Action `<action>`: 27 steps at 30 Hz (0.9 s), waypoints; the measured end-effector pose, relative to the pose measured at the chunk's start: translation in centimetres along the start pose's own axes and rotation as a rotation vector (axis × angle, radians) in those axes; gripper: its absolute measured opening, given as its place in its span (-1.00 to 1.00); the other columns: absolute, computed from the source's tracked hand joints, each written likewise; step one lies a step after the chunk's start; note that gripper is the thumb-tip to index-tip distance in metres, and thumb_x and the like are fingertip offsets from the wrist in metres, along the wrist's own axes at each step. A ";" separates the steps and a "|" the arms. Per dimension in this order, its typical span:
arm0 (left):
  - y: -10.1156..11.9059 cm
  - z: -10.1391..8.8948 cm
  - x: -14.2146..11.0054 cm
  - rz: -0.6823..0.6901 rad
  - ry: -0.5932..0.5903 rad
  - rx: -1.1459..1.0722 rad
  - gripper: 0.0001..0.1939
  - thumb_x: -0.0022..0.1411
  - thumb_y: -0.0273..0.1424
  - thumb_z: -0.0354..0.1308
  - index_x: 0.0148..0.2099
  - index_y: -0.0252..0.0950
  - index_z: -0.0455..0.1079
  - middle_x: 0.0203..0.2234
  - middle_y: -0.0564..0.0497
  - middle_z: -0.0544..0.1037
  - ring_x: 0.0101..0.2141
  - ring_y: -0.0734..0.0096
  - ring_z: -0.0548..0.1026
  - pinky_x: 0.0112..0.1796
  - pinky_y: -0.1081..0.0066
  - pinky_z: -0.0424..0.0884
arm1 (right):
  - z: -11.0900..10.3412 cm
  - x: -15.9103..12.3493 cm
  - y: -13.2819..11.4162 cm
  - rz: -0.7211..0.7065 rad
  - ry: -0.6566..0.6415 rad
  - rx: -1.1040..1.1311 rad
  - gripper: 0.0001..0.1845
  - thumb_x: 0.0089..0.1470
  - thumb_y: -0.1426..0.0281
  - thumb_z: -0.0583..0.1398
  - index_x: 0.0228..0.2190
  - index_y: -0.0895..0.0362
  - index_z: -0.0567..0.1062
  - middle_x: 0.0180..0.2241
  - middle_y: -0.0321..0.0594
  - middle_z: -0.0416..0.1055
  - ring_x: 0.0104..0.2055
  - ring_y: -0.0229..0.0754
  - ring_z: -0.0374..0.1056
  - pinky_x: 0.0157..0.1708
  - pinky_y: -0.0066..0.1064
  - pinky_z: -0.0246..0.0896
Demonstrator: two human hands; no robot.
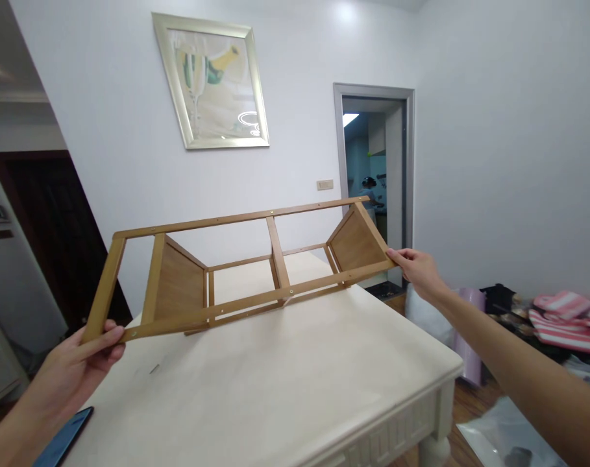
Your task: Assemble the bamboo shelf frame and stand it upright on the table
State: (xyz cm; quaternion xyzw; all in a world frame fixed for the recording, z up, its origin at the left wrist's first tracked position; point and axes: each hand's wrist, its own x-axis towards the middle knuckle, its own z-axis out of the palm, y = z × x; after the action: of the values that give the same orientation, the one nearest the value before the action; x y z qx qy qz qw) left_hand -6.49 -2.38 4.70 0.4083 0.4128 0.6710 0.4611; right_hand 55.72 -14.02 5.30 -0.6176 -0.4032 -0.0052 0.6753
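Observation:
A long wooden rack frame [275, 259] with two rails, cross bars and two slanted panels is held up over a cream table [299, 389]. My left hand [87, 353] grips the frame's near left corner with the thumb on top. At the right end, my right hand [418, 269] pinches the frame's corner. The frame's far legs seem to touch the tabletop; I cannot be sure.
A dark phone [63, 438] lies at the table's near left edge. A framed picture [211, 81] hangs on the white wall, with an open doorway [372, 175] to its right. Striped cloth and bags [562, 318] pile up at the right. A dark door [56, 233] stands left.

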 end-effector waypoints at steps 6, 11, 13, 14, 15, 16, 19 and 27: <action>2.7 2.2 3.4 0.047 -0.133 -0.070 -0.81 -0.11 -0.65 0.28 -0.39 -0.35 0.43 -0.54 0.07 0.40 -0.57 0.63 0.28 -0.65 0.69 0.31 | 1.4 2.9 -3.0 -0.071 0.041 -0.032 -0.38 -0.22 -0.18 0.28 -0.57 0.17 0.49 -0.71 -0.38 0.15 -0.61 -0.34 0.03 -0.61 -0.44 -0.12; 3.6 4.9 6.6 0.070 -0.128 -0.143 -0.85 0.08 -0.67 0.22 -0.26 -0.45 0.40 -0.49 0.08 0.43 -0.53 0.68 0.33 -0.57 0.72 0.29 | 4.3 6.2 -4.3 -0.077 0.091 -0.063 -0.44 -0.17 -0.10 0.29 -0.58 0.19 0.48 -0.64 -0.34 0.26 -0.56 -0.34 0.07 -0.57 -0.45 -0.08; 3.5 5.9 7.8 0.086 -0.110 -0.160 -0.86 0.11 -0.64 0.23 -0.24 -0.47 0.38 -0.48 0.08 0.44 -0.49 0.67 0.34 -0.53 0.70 0.30 | 5.7 7.5 -4.4 -0.063 0.123 -0.059 -0.49 -0.16 -0.03 0.31 -0.54 0.21 0.49 -0.60 -0.31 0.32 -0.53 -0.32 0.12 -0.52 -0.45 -0.02; 3.3 6.4 8.3 0.097 -0.106 -0.160 -0.85 0.12 -0.61 0.24 -0.24 -0.47 0.36 -0.48 0.08 0.44 -0.48 0.66 0.34 -0.50 0.68 0.30 | 6.3 8.2 -4.4 -0.055 0.141 -0.055 -0.51 -0.17 -0.01 0.32 -0.52 0.21 0.49 -0.58 -0.30 0.34 -0.52 -0.32 0.14 -0.51 -0.45 0.01; 3.1 6.9 8.8 0.107 -0.102 -0.152 -0.84 0.13 -0.57 0.25 -0.23 -0.46 0.34 -0.48 0.08 0.43 -0.46 0.64 0.34 -0.48 0.65 0.30 | 6.9 8.8 -4.3 -0.050 0.158 -0.048 -0.52 -0.17 0.01 0.32 -0.51 0.21 0.49 -0.56 -0.29 0.36 -0.51 -0.31 0.16 -0.50 -0.46 0.03; 2.9 7.4 9.2 0.113 -0.098 -0.138 -0.83 0.15 -0.52 0.26 -0.23 -0.45 0.32 -0.48 0.08 0.43 -0.44 0.62 0.34 -0.46 0.62 0.30 | 7.5 9.4 -4.1 -0.049 0.171 -0.041 -0.53 -0.17 0.02 0.33 -0.50 0.21 0.48 -0.56 -0.29 0.36 -0.51 -0.31 0.16 -0.49 -0.46 0.04; 2.2 8.8 10.4 0.114 -0.059 -0.071 -0.75 0.20 -0.32 0.21 -0.28 -0.40 0.26 -0.47 0.07 0.39 -0.40 0.56 0.33 -0.37 0.51 0.30 | 8.9 10.8 -3.7 -0.065 0.173 -0.023 -0.53 -0.15 0.01 0.31 -0.52 0.20 0.46 -0.59 -0.32 0.32 -0.51 -0.31 0.14 -0.50 -0.46 0.04; -2.9 10.4 12.4 0.181 -0.115 0.171 -0.42 0.12 0.08 0.13 -0.19 -0.40 0.28 -0.19 -0.13 0.47 -0.28 0.40 0.37 -0.23 0.30 0.36 | 11.5 14.1 -3.0 -0.102 0.153 -0.063 -0.54 -0.08 0.00 0.27 -0.53 0.18 0.43 -0.60 -0.35 0.26 -0.51 -0.30 0.15 -0.51 -0.45 0.06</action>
State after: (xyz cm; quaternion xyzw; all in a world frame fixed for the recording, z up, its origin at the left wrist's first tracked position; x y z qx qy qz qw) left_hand 1.00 12.04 7.46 0.5194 0.4030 0.6478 0.3850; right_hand 57.51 1.78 14.57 -0.6150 -0.3811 -0.0996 0.6830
